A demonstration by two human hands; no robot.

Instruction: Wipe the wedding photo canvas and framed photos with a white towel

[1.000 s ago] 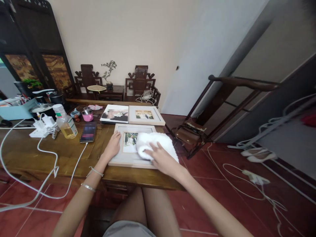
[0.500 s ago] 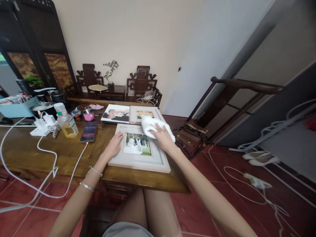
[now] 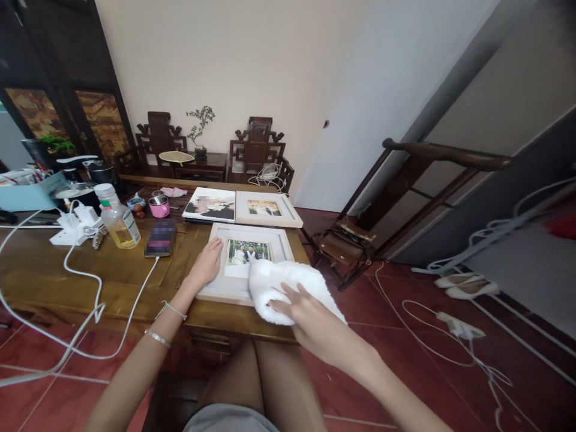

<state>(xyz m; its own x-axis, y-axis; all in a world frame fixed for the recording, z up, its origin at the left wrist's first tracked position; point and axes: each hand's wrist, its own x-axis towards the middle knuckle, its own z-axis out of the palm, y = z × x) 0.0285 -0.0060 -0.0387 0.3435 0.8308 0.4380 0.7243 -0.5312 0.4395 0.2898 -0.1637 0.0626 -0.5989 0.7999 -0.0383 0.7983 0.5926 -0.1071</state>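
Observation:
A light picture frame [image 3: 231, 289] lies flat on the wooden table, with a photo of two people in its middle. My left hand [image 3: 207, 264] holds its left edge, fingers over the rim. In my right hand [image 3: 306, 309] is a fluffy white cloth [image 3: 288, 276], pressed over the frame's lower right corner and hiding it. The cloth also covers part of the photo's lower right. Just behind lie a second picture frame [image 3: 290, 217] and a white photo album [image 3: 209, 204], side by side.
Left on the table [image 3: 27, 258] are a phone [image 3: 159, 239] on a white cable, a bottle of yellow liquid [image 3: 117, 219], a pink cup [image 3: 159, 206] and a white power strip [image 3: 74, 228]. A dark wooden chair [image 3: 391, 198] with a brown bag [image 3: 342, 247] stands right.
My right hand has drawn the white cloth from the frame's upper right corner down to its lower right, towards me. The rear frame now shows more fully. My left hand stays on the left edge.

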